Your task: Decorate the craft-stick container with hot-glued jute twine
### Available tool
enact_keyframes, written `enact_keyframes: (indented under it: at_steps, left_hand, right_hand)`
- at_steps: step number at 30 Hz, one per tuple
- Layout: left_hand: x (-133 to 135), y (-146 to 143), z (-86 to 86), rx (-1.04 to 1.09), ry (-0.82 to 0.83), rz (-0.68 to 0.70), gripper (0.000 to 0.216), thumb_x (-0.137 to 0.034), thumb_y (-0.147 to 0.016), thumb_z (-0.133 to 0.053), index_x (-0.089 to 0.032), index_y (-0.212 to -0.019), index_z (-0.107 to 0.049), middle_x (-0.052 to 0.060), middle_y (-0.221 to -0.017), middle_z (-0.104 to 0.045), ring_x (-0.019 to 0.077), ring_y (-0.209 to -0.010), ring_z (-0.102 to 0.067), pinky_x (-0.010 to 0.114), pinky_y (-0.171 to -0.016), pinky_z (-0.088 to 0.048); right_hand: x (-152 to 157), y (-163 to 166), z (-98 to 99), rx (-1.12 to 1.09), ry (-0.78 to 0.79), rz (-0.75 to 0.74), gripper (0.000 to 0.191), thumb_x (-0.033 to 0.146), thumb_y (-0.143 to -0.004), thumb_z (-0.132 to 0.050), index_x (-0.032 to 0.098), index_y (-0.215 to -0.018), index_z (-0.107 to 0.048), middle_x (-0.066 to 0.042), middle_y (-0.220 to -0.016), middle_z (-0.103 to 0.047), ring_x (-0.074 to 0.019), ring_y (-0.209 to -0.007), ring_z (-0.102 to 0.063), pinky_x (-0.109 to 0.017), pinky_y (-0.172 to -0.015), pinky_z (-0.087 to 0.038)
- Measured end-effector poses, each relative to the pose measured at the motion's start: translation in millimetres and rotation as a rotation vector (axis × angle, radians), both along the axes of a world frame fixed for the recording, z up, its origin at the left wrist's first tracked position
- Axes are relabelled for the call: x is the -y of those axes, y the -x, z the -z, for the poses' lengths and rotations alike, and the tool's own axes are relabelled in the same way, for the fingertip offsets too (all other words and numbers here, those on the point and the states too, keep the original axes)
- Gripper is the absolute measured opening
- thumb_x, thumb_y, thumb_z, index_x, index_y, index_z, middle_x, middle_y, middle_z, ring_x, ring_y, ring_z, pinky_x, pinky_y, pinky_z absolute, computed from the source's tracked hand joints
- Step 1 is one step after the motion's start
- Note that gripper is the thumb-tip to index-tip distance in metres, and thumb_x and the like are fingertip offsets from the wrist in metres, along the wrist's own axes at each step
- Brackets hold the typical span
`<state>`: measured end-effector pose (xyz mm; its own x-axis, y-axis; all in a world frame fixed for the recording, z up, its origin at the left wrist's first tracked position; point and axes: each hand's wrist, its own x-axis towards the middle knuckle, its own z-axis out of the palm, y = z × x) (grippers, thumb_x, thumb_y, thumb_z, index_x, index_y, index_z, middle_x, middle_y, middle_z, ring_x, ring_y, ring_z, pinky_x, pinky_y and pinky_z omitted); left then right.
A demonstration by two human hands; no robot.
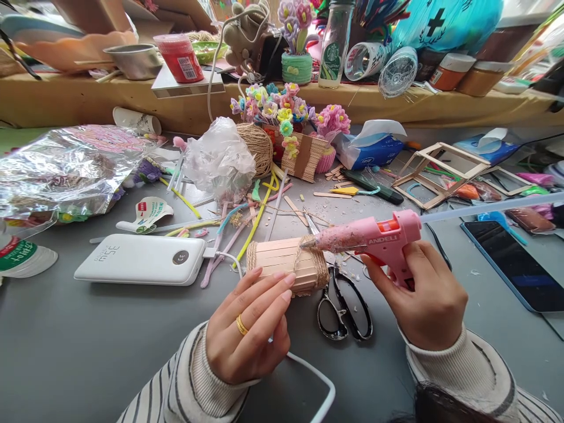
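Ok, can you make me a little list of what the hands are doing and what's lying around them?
left hand: fingers steady the stick cup, which is on its side
right hand: grips the pink glue gun
gun tip: at the twine wrap round the cup's end
nearby: black scissors on the grey table
left side: white power bank, cable plugged in
right side: dark tablet
back: pipe-cleaner flowers, twine ball

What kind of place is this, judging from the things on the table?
Probably a home craft desk: a pink hot glue gun, a small wooden-stick holder wrapped in twine, and colourful pipe-cleaner flowers.
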<state>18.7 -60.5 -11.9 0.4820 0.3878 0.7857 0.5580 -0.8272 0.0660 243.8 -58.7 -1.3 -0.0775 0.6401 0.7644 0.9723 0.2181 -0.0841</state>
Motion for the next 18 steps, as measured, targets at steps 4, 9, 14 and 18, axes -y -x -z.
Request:
enact_keyframes:
  at_steps: [4, 9, 14, 18]
  left_hand:
    - [0.3, 0.7, 1.2, 0.008, -0.009, 0.003, 0.034, 0.000, -0.059, -0.053, -0.003, -0.093, -0.056, 0.018, -0.084, -0.070, 0.0235, -0.092, -0.064, 0.041, -0.084, -0.052]
    - [1.0, -0.2, -0.6, 0.005, -0.003, -0.013, 0.034, -0.001, -0.060, -0.052, -0.006, -0.094, -0.055, 0.015, -0.085, -0.071, 0.0220, -0.091, -0.065, 0.040, -0.084, -0.052]
    - [0.6, -0.7, -1.6, 0.001, -0.008, -0.020, 0.032, -0.003, -0.063, -0.051, -0.007, -0.094, -0.055, 0.013, -0.084, -0.071, 0.0212, -0.090, -0.065, 0.039, -0.084, -0.052]
    - [1.6, 0.1, -0.8, -0.001, -0.008, -0.012, 0.033, -0.002, -0.061, -0.052, -0.006, -0.093, -0.055, 0.015, -0.084, -0.071, 0.0221, -0.091, -0.065, 0.039, -0.085, -0.052]
  right_hand:
    - [1.1, -0.8, 0.0, 0.007, -0.006, 0.011, 0.025, 0.032, -0.073, -0.064, 0.015, -0.063, -0.049, 0.002, -0.057, -0.043, -0.0065, -0.047, -0.040, -0.023, -0.044, -0.032]
    - [-0.1, -1.2, 0.5, 0.035, -0.036, 0.030, 0.026, 0.037, -0.071, -0.065, 0.016, -0.066, -0.051, 0.002, -0.057, -0.045, -0.0077, -0.049, -0.041, -0.024, -0.044, -0.033]
    - [-0.9, -1.3, 0.8, 0.038, -0.030, 0.041, 0.024, 0.038, -0.071, -0.065, 0.017, -0.071, -0.053, 0.001, -0.057, -0.045, -0.0091, -0.050, -0.043, -0.025, -0.044, -0.033]
    - [-1.1, -1.7, 1.2, 0.034, -0.026, 0.046, 0.024, 0.039, -0.071, -0.064, 0.017, -0.072, -0.054, 0.002, -0.057, -0.044, -0.0078, -0.047, -0.040, -0.024, -0.043, -0.034]
